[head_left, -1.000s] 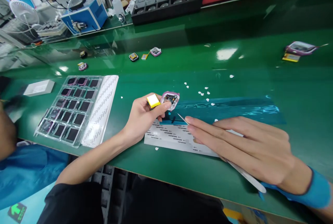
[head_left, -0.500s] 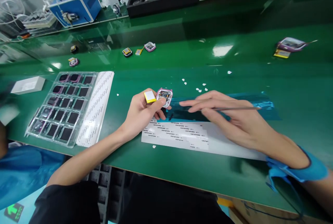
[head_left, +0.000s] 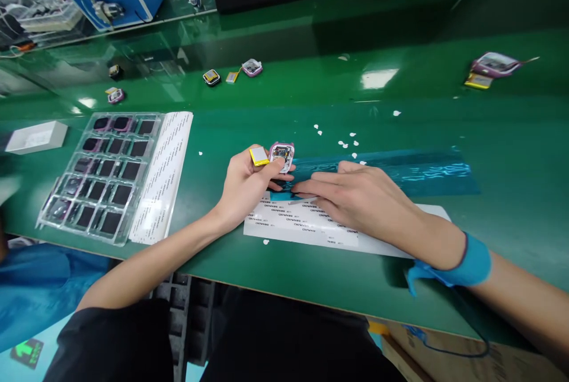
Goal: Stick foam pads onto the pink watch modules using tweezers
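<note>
My left hand [head_left: 240,186] is closed on an open smartwatch case [head_left: 284,149] with a pinkish-purple rim, its circuit board facing up and the thumb on its lower part. A battery [head_left: 258,156] with yellow edges sticks out to the left of the case. Just right of it, my right hand [head_left: 368,195] is bent low over a strip of blue film [head_left: 435,175], fingers pressed together. A slim metal tool [head_left: 303,201], apparently tweezers, shows partly under those fingers; the rest is hidden. Below the film lies a printed white adhesive sheet [head_left: 284,219].
A clear tray [head_left: 122,237] of watch cases and dark screens stands left, beside white printed sheets [head_left: 171,151]. White scraps [head_left: 342,144] dot the green table. More opened watches [head_left: 252,67] lie farther back, another watch [head_left: 495,65] at right. A co-worker's blue sleeve [head_left: 48,287] shows at lower left.
My right hand has moved left and turned down onto the blue film, close to my left hand. My left hand still holds the watch case. The view has shifted slightly.
</note>
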`<state>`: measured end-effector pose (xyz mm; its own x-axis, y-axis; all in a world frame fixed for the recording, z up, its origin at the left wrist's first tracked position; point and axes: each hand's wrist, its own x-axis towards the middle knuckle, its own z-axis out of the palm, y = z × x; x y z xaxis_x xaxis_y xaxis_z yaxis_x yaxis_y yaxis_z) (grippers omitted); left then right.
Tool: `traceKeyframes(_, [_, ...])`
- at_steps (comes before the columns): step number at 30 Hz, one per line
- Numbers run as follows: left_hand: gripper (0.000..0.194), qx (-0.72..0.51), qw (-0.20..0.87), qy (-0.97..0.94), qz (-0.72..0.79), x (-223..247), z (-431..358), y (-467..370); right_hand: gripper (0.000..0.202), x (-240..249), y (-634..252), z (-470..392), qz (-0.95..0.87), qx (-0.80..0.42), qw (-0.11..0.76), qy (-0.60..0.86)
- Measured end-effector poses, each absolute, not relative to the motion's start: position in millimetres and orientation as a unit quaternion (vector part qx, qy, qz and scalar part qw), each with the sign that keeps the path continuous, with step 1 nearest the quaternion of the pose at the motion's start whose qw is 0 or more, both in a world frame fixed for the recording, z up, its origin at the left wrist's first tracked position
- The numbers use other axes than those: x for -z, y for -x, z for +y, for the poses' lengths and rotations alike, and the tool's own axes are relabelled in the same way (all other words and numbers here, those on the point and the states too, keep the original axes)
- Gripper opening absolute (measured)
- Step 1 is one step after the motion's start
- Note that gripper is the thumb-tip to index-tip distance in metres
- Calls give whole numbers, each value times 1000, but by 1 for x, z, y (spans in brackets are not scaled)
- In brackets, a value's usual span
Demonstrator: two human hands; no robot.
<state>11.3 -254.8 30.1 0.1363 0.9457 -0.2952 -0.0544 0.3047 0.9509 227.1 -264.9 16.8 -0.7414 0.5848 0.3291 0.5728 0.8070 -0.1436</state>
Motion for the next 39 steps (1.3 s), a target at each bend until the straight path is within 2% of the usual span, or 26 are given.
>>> traceKeyframes(7, [16, -400, 622, -424, 524, -32, -254, -13, 35, -17, -228, -263, -932, -10, 173, 317])
traceKeyframes(13, [19, -402, 625, -414, 525, -33, -254, -12, 28, -12, -232, -259, -919, -107, 167, 340])
traceKeyframes(17, [24, -413, 612, -424, 524, -34, -254, -11, 26, -11, -235, -261, -917, -118, 189, 332])
traceKeyframes(21, [24, -428, 606, -426, 518, -38, -256, -10, 19, -22, -234, -272, -901, -34, 260, 346])
traceKeyframes(25, [23, -433, 611, -435, 500, -47, -263, -11, 18, -32, -229, -287, -891, 54, 259, 369])
traceKeyframes(29, [15, -415, 657, -404, 483, -52, -272, -16, 22, -34, -228, -297, -890, 83, 283, 346])
traceKeyframes(33, [12, -388, 704, -366, 469, -53, -279, -22, 33, -36, -228, -299, -908, 72, 256, 324])
traceKeyframes(39, [11, -384, 716, -347, 469, -52, -282, -25, 36, -46, -226, -301, -921, 104, 229, 296])
